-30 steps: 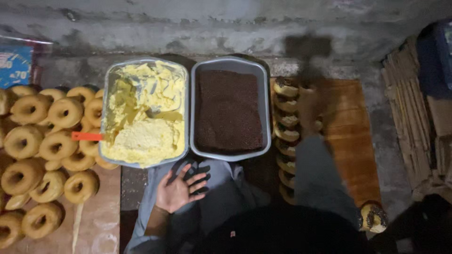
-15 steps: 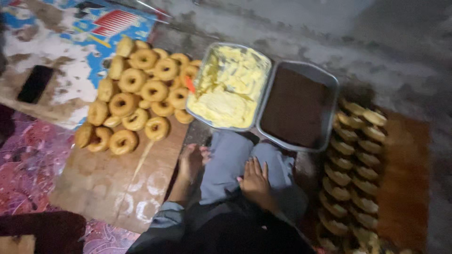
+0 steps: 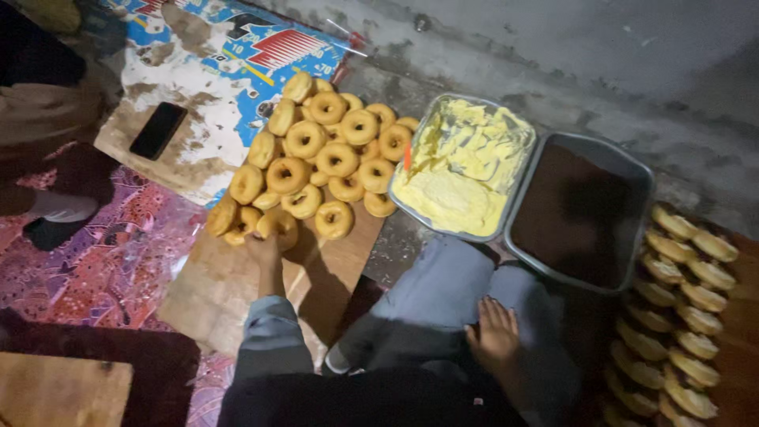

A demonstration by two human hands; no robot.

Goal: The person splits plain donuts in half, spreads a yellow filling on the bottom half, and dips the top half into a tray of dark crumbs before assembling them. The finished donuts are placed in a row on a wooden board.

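Phone (image 3: pixel 158 130): a black phone lies flat on the printed sheet (image 3: pixel 229 55), well apart from the food.
Pile: the ring doughnuts (image 3: pixel 324 154) lie in a heap at the far end of the wooden board (image 3: pixel 229 292). They touch and lean on each other.
Left hand (image 3: pixel 265 247): it reaches out to the near doughnut (image 3: pixel 277 225) at the front edge of the pile and touches it. The fingers are under or behind it, so it cannot be told if they are closed on it.
How to do it well: it looks best to take this front one only, with soft fingers, and to lift it straight up. A hard squeeze could squash it. A drag could pull its neighbours off the heap.
Yellow tray (image 3: pixel 427 126): a metal tray of yellow cream sits just right of the pile. A small orange tool (image 3: pixel 408 156) is at its left edge.
Dark tray (image 3: pixel 644 178): a tray of dark brown filling touches the yellow one.
Right hand (image 3: pixel 494 336): it rests flat and wide on the person's knee and holds nothing.
Row (image 3: pixel 688 316): more doughnuts stand in lines at the far right.
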